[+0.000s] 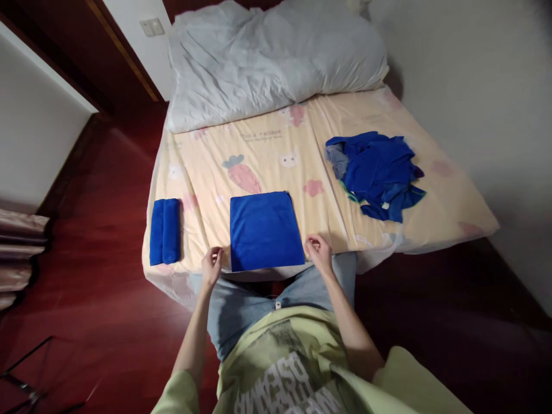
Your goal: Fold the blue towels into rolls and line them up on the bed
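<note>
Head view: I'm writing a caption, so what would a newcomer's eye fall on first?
Probably the bright blue cloth spread at the near edge of the bed, between the left hand and right hand. Next, the crumpled blue heap farther right, and two blue rolls side by side at left.

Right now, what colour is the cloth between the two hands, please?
The cloth is plain deep blue; it shows best in the head view.

On the bed (198, 178), a cloth (266, 231) lies between two rolls (171, 231) on the left and a heap (375, 169) on the right, with bedding (276, 63) behind.
</note>
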Action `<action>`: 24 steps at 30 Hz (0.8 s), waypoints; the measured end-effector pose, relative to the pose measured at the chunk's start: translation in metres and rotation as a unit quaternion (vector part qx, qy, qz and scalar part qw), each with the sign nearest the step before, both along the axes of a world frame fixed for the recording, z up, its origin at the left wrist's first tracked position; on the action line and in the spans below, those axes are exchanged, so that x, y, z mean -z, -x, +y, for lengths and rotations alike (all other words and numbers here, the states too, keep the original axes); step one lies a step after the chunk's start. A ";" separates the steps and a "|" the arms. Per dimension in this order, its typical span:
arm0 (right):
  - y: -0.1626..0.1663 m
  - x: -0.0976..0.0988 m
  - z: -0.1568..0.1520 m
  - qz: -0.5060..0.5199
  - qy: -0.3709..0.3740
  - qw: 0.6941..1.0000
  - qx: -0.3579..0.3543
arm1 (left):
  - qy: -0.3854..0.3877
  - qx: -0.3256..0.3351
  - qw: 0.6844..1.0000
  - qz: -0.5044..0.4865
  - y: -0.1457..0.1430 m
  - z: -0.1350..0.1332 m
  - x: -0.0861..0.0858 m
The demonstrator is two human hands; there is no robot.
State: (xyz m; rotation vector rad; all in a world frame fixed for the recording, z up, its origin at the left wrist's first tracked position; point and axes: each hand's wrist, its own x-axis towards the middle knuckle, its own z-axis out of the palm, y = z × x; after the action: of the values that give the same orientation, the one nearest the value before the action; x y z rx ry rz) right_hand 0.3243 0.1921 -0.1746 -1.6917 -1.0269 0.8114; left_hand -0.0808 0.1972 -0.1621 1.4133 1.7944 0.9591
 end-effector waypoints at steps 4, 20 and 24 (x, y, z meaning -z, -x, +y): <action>0.015 -0.007 0.096 -0.085 0.001 0.995 -0.045 | -0.026 0.051 0.998 0.018 -0.013 0.090 -0.005; 0.010 0.035 0.240 -0.013 0.022 0.998 -0.052 | 0.086 0.065 0.994 0.020 -0.041 0.257 0.014; 0.007 0.028 0.238 0.012 0.006 0.999 -0.043 | 0.045 0.075 0.996 0.026 -0.037 0.254 -0.002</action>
State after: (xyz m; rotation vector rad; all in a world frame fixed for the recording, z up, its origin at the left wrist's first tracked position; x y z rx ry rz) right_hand 0.3172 0.4296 -0.2022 -1.6535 -1.0861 0.8938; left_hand -0.0441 0.4508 -0.1601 1.5045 1.7186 0.7616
